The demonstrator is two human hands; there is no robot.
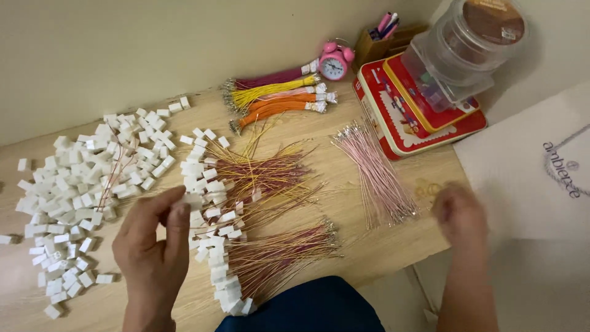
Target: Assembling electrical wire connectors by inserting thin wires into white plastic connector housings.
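My left hand (153,246) is raised over the wooden table (369,252), pinching a small white plastic connector (189,198) between thumb and fingers. It hovers beside a row of white connectors fitted with maroon and yellow wires (258,209). My right hand (458,214) is blurred near the table's right edge, next to a loose fan of pink wires (375,175); whether it holds one I cannot tell. A big heap of loose white connectors (86,184) lies to the left.
Bundles of maroon, yellow, pink and orange wires (276,95) lie at the back, beside a pink alarm clock (335,61). A red tin (405,129) carries clear plastic tubs (467,43). A white bag (534,172) lies at the right. A pen holder (384,40) stands behind.
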